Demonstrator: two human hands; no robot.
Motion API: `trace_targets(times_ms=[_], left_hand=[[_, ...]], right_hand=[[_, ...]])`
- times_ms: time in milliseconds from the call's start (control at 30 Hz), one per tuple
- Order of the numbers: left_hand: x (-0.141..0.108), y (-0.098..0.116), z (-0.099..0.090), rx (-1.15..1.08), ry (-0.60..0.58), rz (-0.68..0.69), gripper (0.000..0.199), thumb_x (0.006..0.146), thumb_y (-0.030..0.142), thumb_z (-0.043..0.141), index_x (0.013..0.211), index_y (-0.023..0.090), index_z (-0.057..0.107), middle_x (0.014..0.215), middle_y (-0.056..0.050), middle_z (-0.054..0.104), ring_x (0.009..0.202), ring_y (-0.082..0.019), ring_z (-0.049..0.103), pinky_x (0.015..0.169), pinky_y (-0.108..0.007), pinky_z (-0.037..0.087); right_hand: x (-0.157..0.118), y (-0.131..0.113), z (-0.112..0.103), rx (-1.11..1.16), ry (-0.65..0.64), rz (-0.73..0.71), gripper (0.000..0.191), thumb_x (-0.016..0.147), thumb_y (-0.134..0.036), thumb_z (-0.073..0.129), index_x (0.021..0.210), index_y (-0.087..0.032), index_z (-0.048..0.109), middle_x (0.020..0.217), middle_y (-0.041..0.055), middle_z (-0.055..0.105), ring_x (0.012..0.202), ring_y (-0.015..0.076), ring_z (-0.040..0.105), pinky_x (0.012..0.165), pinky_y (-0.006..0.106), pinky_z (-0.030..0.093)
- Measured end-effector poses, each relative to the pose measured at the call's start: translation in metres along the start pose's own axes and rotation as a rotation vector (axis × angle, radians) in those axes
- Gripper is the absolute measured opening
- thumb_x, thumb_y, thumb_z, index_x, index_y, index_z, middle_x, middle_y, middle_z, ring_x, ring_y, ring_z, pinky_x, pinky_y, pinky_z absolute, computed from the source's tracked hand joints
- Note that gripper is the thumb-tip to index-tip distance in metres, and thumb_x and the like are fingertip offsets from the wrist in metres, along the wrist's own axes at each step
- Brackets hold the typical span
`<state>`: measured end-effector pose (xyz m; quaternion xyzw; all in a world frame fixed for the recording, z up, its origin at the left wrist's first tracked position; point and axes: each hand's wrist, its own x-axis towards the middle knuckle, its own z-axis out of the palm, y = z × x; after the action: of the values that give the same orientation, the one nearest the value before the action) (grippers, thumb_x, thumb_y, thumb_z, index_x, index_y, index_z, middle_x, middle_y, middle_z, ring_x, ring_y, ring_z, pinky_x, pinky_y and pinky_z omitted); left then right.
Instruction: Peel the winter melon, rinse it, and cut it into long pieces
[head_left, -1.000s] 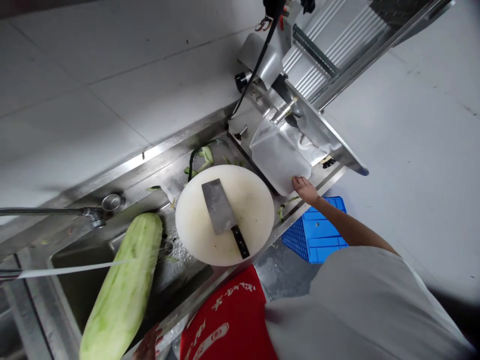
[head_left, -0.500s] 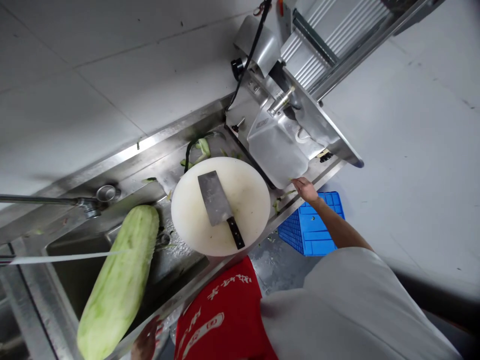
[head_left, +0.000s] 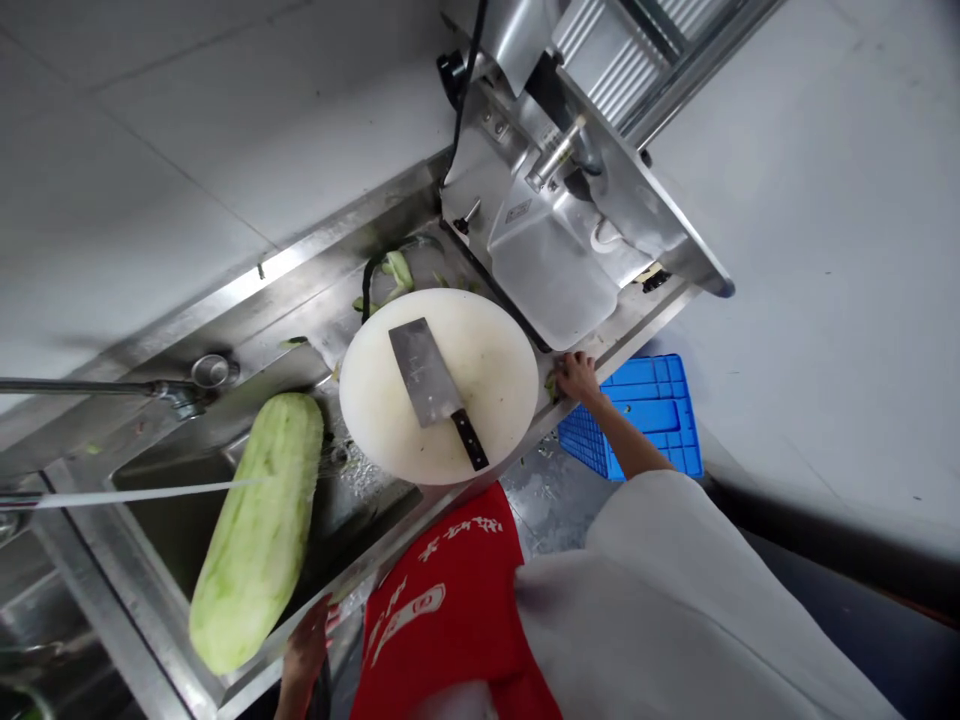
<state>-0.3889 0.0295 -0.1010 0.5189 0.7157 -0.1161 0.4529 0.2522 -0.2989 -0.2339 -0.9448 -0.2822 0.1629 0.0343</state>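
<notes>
- Sink holds a long peeled gourd, a water stream landing on it.
- Blue crate stands beyond the bench edge.
- Right hand, arm outstretched, bends its fingers over peel scraps; whether it grips any cannot be told.
- Left hand hangs by the near rim, grip unclear.

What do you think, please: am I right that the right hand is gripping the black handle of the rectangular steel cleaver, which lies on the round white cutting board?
Not quite: the head view shows the right hand beside the round white cutting board, by the small green scraps. The black-handled steel cleaver does lie on the board, ungripped.
</notes>
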Motion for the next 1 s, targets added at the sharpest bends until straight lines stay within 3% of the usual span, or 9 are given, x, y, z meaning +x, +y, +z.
trace_targets(times_ms=[100,200,433,567,700,767,833,900,1000], left_hand=[[-0.003,0.003,0.002,-0.012,0.002,0.012,0.029,0.086,0.05,0.062,0.097,0.024,0.068,0.085,-0.008,0.081,0.117,-0.042,0.079,0.074,-0.038,0.065],[-0.002,0.005,0.007,-0.029,-0.027,0.017,0.02,0.086,0.038,0.065,0.093,0.019,0.069,0.081,-0.01,0.08,0.115,-0.043,0.079,0.069,-0.034,0.063],[0.001,-0.001,0.015,-0.091,-0.041,0.012,0.01,0.089,0.027,0.068,0.088,0.017,0.07,0.075,-0.008,0.079,0.108,-0.04,0.081,0.067,-0.03,0.06],[0.0,-0.012,0.01,-0.12,-0.015,0.055,0.011,0.089,0.024,0.068,0.094,0.016,0.073,0.078,-0.007,0.08,0.108,-0.038,0.081,0.065,-0.028,0.058],[-0.011,0.002,0.008,-0.177,0.043,0.14,0.027,0.086,0.026,0.072,0.108,0.012,0.076,0.088,-0.008,0.082,0.106,-0.036,0.08,0.074,-0.031,0.061],[-0.027,0.034,0.017,-0.371,0.075,0.221,0.035,0.085,0.033,0.076,0.114,0.012,0.076,0.098,-0.009,0.083,0.107,-0.034,0.078,0.089,-0.035,0.063],[-0.048,0.082,0.034,-0.698,-0.007,0.291,0.041,0.091,0.042,0.075,0.119,0.013,0.074,0.111,-0.013,0.082,0.108,-0.031,0.078,0.104,-0.042,0.062],[-0.067,0.135,0.055,-0.994,-0.31,0.258,0.041,0.101,0.048,0.063,0.123,0.014,0.072,0.119,-0.017,0.081,0.111,-0.031,0.078,0.105,-0.05,0.061],[-0.081,0.197,0.077,-1.134,-0.762,0.112,0.057,0.111,0.058,0.04,0.129,0.014,0.071,0.12,-0.018,0.08,0.119,-0.034,0.077,0.108,-0.056,0.059]], right_hand=[[-0.034,-0.033,0.006,0.072,-0.025,-0.035,0.057,0.101,-0.047,0.055,0.143,-0.009,0.061,0.143,0.0255,0.056,0.127,0.0404,0.044,0.113,0.054,0.039],[-0.056,-0.049,0.006,0.102,-0.086,-0.084,0.051,0.099,-0.036,0.06,0.142,-0.009,0.062,0.144,0.0262,0.057,0.126,0.0403,0.047,0.113,0.052,0.04],[-0.047,-0.062,-0.01,0.206,-0.239,-0.055,0.034,0.099,-0.012,0.051,0.126,-0.009,0.071,0.13,0.0209,0.071,0.112,0.0276,0.065,0.101,0.035,0.05],[-0.048,-0.053,-0.025,0.206,-0.187,0.017,0.033,0.098,-0.015,0.048,0.119,-0.011,0.074,0.119,0.0191,0.078,0.107,0.0282,0.071,0.095,0.035,0.054],[-0.066,-0.056,-0.063,0.372,0.056,0.154,0.033,0.096,-0.027,0.05,0.115,-0.017,0.076,0.107,0.0152,0.081,0.099,0.0305,0.074,0.09,0.04,0.059],[-0.078,-0.087,-0.089,0.536,0.181,0.05,0.029,0.095,-0.033,0.055,0.11,-0.021,0.076,0.103,0.0117,0.08,0.094,0.0288,0.074,0.089,0.04,0.06],[-0.09,-0.142,-0.114,0.654,0.201,-0.226,0.025,0.099,-0.036,0.056,0.11,-0.025,0.076,0.105,0.0089,0.079,0.093,0.026,0.073,0.088,0.038,0.061],[-0.105,-0.212,-0.133,0.697,0.107,-0.578,0.025,0.103,-0.03,0.056,0.118,-0.028,0.076,0.109,0.007,0.077,0.095,0.0232,0.072,0.088,0.035,0.06],[-0.132,-0.312,-0.147,0.525,-0.04,-1.112,0.024,0.105,-0.024,0.061,0.123,-0.026,0.076,0.116,0.0089,0.076,0.111,0.0242,0.069,0.101,0.038,0.056]])
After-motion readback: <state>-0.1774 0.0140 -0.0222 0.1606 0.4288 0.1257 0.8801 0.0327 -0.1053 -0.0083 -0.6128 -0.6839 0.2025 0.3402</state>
